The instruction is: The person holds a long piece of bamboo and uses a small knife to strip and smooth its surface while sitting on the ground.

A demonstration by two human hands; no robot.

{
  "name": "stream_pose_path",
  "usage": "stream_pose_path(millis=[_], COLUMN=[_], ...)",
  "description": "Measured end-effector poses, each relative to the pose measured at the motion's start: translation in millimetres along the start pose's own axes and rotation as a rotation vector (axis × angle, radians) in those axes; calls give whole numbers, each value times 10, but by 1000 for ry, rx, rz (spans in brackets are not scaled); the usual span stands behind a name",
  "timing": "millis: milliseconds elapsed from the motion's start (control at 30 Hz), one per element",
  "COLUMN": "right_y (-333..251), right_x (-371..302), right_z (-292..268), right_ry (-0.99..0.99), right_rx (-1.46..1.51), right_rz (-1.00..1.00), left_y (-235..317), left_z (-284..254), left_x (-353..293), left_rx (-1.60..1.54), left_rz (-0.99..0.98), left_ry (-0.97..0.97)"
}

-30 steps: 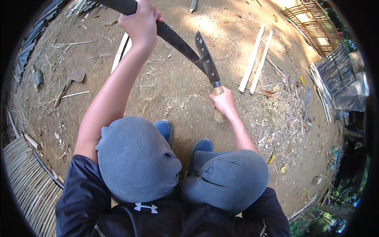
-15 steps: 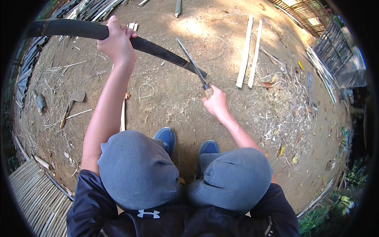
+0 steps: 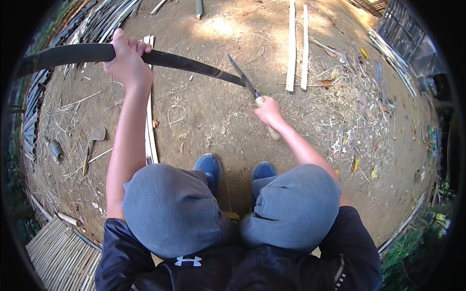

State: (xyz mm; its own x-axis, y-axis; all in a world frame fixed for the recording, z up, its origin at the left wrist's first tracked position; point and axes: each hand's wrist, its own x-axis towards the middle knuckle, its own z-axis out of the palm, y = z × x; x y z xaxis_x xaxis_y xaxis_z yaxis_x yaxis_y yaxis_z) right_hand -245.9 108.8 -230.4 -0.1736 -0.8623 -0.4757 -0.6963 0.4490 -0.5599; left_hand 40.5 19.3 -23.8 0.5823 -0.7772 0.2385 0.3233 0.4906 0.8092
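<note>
My left hand (image 3: 127,58) is closed around a long, dark piece of bamboo (image 3: 187,64) with ringed joints, holding it out across the far left. The bamboo slants down toward the right, and its right end meets the blade of a knife (image 3: 246,80). Whether the blade has cut into that end I cannot tell. My right hand (image 3: 269,111) grips the knife by its light wooden handle, whose butt sticks out below the palm. The blade points up and to the left, away from me.
Pale bamboo strips (image 3: 291,53) lie on the dirt ground at the far right. More strips (image 3: 151,131) lie beside my left forearm. At left are a trowel-like tool (image 3: 97,134) and a dark bottle (image 3: 56,149). A slatted bamboo platform (image 3: 58,252) stands near left.
The knife has shifted along the bamboo, from crossing it just short of the right end to meeting that end. The left hand keeps its hold. The whole view has shifted slightly.
</note>
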Motion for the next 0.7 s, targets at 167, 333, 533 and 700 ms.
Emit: stream_pose_path(millis=[167,333,533,700], right_y=[37,115,170,286], right_x=[-221,-2,-180,-6], right_z=[174,89,201,196], right_ry=[78,50,80,46], right_rx=[124,3,139,119], right_rz=[-80,32,-35,62], left_y=[24,-6,37,7], left_z=[-9,-22,49,20], left_x=[-35,-9,-70,-39], left_rx=[44,57,61,70], left_rz=[4,-9,12,22], left_ry=[-1,29,2,-13])
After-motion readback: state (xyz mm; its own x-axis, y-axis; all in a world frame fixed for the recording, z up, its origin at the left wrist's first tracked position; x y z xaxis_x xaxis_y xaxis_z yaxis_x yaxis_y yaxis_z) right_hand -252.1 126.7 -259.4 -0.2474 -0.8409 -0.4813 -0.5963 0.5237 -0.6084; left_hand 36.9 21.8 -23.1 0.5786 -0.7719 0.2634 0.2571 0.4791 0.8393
